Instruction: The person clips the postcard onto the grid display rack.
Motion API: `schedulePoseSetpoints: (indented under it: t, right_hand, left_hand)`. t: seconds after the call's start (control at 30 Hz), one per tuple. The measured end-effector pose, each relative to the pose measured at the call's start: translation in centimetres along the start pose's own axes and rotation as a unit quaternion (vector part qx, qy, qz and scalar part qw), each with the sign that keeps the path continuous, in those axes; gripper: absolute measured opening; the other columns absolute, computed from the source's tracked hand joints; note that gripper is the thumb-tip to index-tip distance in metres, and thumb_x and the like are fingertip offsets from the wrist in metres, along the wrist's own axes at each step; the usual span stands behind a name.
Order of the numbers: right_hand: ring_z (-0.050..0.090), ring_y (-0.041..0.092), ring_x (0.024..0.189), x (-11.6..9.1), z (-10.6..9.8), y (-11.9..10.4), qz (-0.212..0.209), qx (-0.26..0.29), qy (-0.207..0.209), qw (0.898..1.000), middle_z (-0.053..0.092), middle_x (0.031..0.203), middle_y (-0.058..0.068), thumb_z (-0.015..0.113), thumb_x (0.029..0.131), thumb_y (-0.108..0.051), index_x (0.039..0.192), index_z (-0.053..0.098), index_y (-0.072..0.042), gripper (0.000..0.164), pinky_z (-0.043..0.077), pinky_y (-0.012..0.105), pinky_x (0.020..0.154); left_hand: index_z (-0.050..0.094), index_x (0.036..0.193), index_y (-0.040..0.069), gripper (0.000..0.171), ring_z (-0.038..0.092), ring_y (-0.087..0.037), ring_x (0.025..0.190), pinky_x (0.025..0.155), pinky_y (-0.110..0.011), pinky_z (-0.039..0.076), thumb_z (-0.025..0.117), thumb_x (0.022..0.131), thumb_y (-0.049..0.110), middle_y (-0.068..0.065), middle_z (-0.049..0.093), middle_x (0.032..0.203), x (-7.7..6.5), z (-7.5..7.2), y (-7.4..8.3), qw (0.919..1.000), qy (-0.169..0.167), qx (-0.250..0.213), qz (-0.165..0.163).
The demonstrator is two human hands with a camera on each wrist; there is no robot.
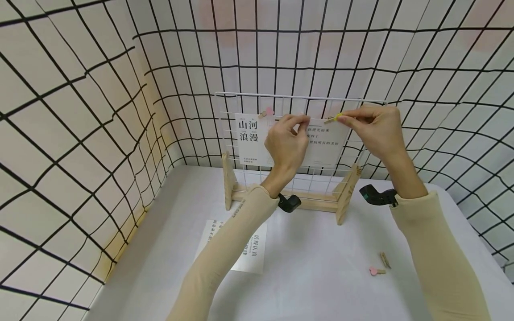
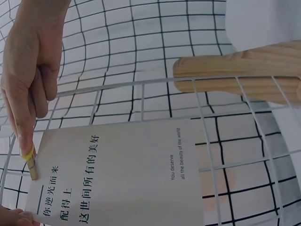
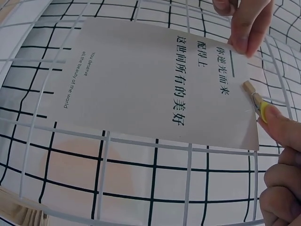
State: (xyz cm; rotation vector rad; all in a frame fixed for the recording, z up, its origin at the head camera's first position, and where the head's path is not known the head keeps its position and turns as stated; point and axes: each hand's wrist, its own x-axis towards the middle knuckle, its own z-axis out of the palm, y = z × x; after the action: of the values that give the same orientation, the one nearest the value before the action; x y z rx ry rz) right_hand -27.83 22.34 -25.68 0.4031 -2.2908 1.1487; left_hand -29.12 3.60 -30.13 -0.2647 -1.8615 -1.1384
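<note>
My left hand [image 1: 287, 140] pinches the top edge of a white card [image 1: 325, 151] printed with dark Chinese characters, holding it against a white wire grid rack [image 1: 295, 96]. At the same edge, further right, my right hand [image 1: 377, 129] grips a small wooden clothespin [image 3: 254, 96] with a yellow decoration between thumb and forefinger. The clothespin's tip overlaps the card's top edge in the right wrist view. Left of my left hand, another printed card [image 1: 246, 147] hangs on the rack under a clothespin with a pink decoration [image 1: 269, 111].
The rack stands on a wooden base [image 1: 228, 183] on a white table. One more printed card [image 1: 254, 258] lies beneath my left forearm. Two small clothespins [image 1: 384, 260] lie at the right, one with a pink decoration. Black wire mesh [image 1: 192, 67] encloses the table's back and sides.
</note>
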Motion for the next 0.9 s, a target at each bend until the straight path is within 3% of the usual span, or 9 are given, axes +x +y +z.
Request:
schedulePoseSetpoints:
  t: [0.27,0.47,0.57,0.7,0.9]
  right_hand:
    - [0.051,0.004,0.067,0.1,0.3,0.1,0.004,-0.004,0.005,1.0,0.067,0.085,-0.03,0.081,0.091,-0.02,0.104,0.081,-0.002,0.022,0.038,0.012,0.057]
    - [0.049,0.006,0.066,-0.1,-0.1,0.4,0.011,0.002,0.003,1.0,0.069,0.085,-0.025,0.081,0.091,-0.024,0.106,0.081,-0.002,0.026,0.035,0.014,0.055]
    - [0.043,0.006,0.063,-0.4,0.0,0.7,0.01,0.015,0.01,1.0,0.06,0.073,-0.022,0.082,0.091,-0.023,0.108,0.081,-0.003,0.026,0.03,0.016,0.052]
    - [0.035,0.008,0.057,-1.5,0.2,1.3,0.006,0.036,0.037,0.999,0.054,0.07,-0.012,0.081,0.092,-0.022,0.11,0.081,-0.006,0.024,0.025,0.018,0.048]
    - [0.039,0.009,0.06,-5.5,1.0,2.6,0.048,0.063,0.043,0.996,0.072,0.088,-0.024,0.08,0.093,-0.026,0.113,0.081,-0.01,0.026,0.027,0.022,0.047]
  left_hand:
    - [0.085,0.089,0.017,0.007,0.063,-0.009,0.062,0.055,-0.016,0.038,0.08,0.089,0.012,0.006,0.079,0.087,-0.1,-0.6,-0.3,0.999,0.009,0.038,0.02]
    - [0.085,0.089,0.018,0.005,0.061,-0.008,0.06,0.054,-0.014,0.036,0.082,0.089,0.014,0.007,0.079,0.086,-0.3,-1.5,-0.9,0.9991,0.002,0.035,0.023]
    - [0.085,0.089,0.015,0.004,0.061,-0.009,0.057,0.051,-0.012,0.034,0.082,0.088,0.013,0.004,0.079,0.086,-0.5,-2.0,-1.3,0.9997,-0.002,0.009,0.021]
    - [0.084,0.096,0.009,0.011,0.057,-0.013,0.051,0.049,-0.012,0.03,0.084,0.086,0.011,-0.003,0.08,0.087,-1.0,-3.1,-2.2,0.9977,-0.029,-0.058,0.019]
    - [0.081,0.105,0.002,0.021,0.055,-0.015,0.051,0.05,-0.015,0.036,0.084,0.085,0.009,-0.011,0.08,0.091,-2.6,-5.7,-3.6,0.9858,-0.091,-0.141,-0.003]
